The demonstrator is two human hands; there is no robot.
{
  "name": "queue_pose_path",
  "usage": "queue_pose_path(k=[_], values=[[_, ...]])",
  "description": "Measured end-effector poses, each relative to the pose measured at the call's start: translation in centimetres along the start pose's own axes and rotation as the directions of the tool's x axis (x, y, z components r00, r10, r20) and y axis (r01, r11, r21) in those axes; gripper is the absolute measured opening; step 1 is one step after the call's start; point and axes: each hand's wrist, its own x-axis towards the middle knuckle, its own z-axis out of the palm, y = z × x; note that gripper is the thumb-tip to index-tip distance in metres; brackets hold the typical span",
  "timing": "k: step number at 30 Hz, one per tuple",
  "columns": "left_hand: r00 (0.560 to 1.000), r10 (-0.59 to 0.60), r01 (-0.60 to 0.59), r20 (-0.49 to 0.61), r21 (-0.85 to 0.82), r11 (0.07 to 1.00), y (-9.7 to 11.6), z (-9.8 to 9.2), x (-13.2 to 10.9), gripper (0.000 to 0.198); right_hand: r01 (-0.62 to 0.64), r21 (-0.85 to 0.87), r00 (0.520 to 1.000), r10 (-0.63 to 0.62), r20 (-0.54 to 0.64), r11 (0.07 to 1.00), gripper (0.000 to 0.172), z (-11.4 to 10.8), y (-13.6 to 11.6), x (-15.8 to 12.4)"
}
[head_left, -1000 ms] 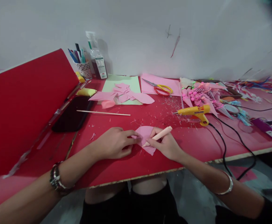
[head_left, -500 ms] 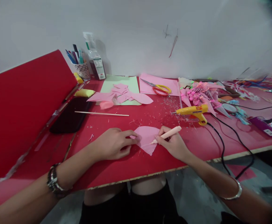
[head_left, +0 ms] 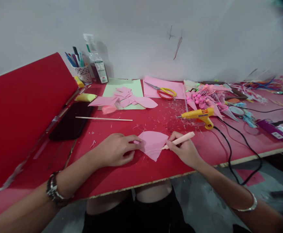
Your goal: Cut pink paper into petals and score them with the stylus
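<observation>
A fan-shaped piece of pink paper (head_left: 153,142) lies flat on the red tabletop in front of me, with faint curved lines near its lower point. The fingers of my left hand (head_left: 118,149) are stretched out and apart, with their tips resting on the paper's left edge. My right hand (head_left: 183,151) is closed around a peach-coloured marker (head_left: 181,138). The marker slants up to the right, its tip at the paper's right edge.
Beyond the paper are a thin stick (head_left: 104,119), pink cut-outs (head_left: 124,98), scissors (head_left: 164,91) and a yellow glue gun (head_left: 199,115) with a black cord. To the left are a dark phone-like slab (head_left: 68,124) and a raised red board (head_left: 27,113). Pink cone crafts (head_left: 206,98) lie right.
The marker and my right hand have moved slightly right, bringing the tip to the paper's right edge. A curved line shows more fully across the paper. The view has shifted slightly.
</observation>
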Motion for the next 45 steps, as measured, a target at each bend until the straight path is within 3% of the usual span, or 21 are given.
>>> queue_pose_path(k=[8, 15, 21, 34, 45], values=[[0.999, -0.050, 0.049, -0.006, -0.118, 0.992, -0.7, 0.2, -0.2, 0.045, -0.041, 0.126, 0.989, 0.058, -0.136, 0.991, 0.019, -0.4, 0.1, 0.1], [0.997, -0.079, 0.078, 0.006, -0.234, 0.969, -1.4, 0.4, 0.0, 0.044, -0.005, 0.158, 1.000, 0.002, 0.019, 0.987, 0.018, 2.5, -2.5, 1.4], [0.998, -0.062, 0.059, -0.009, -0.209, 0.976, -1.6, 0.7, -0.2, 0.045, -0.012, 0.142, 0.998, 0.002, 0.068, 0.990, 0.022, 4.0, -2.2, 2.2], [0.998, -0.060, 0.055, -0.023, -0.186, 0.981, -1.6, 0.8, -0.1, 0.044, -0.036, 0.183, 0.992, 0.013, 0.126, 0.983, 0.020, 3.9, -2.0, 2.0], [0.998, -0.053, 0.047, -0.021, -0.204, 0.978, -1.5, 0.6, -0.2, 0.044, 0.022, 0.080, 0.999, -0.024, 0.027, 0.997, 0.020, 2.2, -1.2, 1.7]])
